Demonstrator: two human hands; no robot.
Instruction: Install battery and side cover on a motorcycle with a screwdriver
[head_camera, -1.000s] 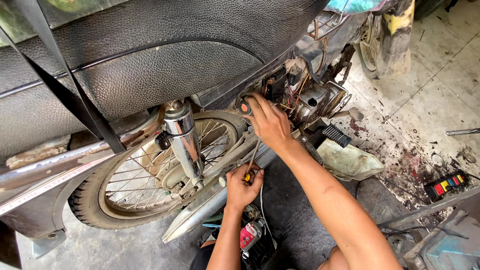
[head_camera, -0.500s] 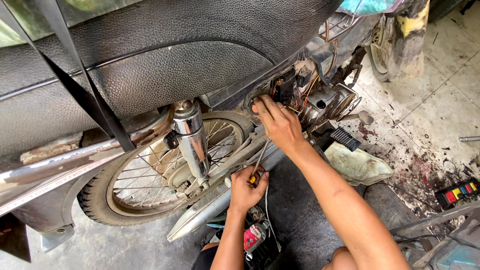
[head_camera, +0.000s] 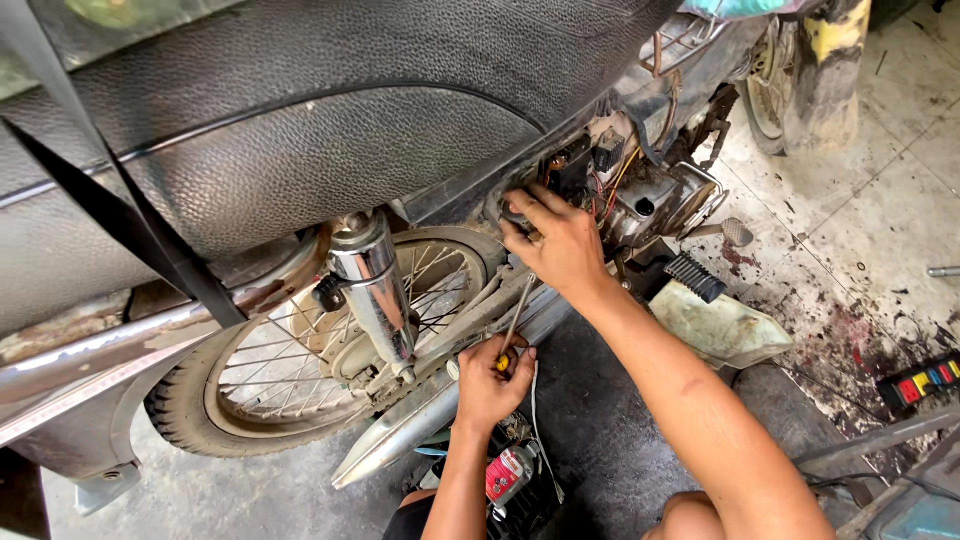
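Under the black seat (head_camera: 330, 120) of a motorbike is where both hands are busy. Left hand (head_camera: 492, 375) is wrapped tight round the handle of a screwdriver (head_camera: 512, 330), whose thin shaft runs up and slightly right toward the right hand. Right hand (head_camera: 556, 243) is pressed against the frame just below the seat edge, fingers bent and bunched on some small part beside the wiring (head_camera: 610, 175); whether it's actually pinching something I can't tell, the fingers cover it.

Left of the hands sits the chrome shock (head_camera: 375, 290), slanting down in front of the spoked rear wheel (head_camera: 300, 370). The exhaust (head_camera: 400, 440) runs low beneath, just beside the left wrist. Engine (head_camera: 660, 200) is right of the right hand, with a ribbed footpeg (head_camera: 693, 277) sticking out below it.

Containers: a tray-like greyish thing (head_camera: 722, 325) lies on the floor past the right forearm, and it looks empty from here. A small red can or bottle (head_camera: 508, 473) sits by the left forearm, contents not visible. A little box with coloured blocks (head_camera: 915, 380) is on the stained floor (head_camera: 850, 230) at far right.

Versus a second ago: the view has swung closer, the right hand has slid a bit further up under the seat edge, and the left hand keeps its grip on the screwdriver.
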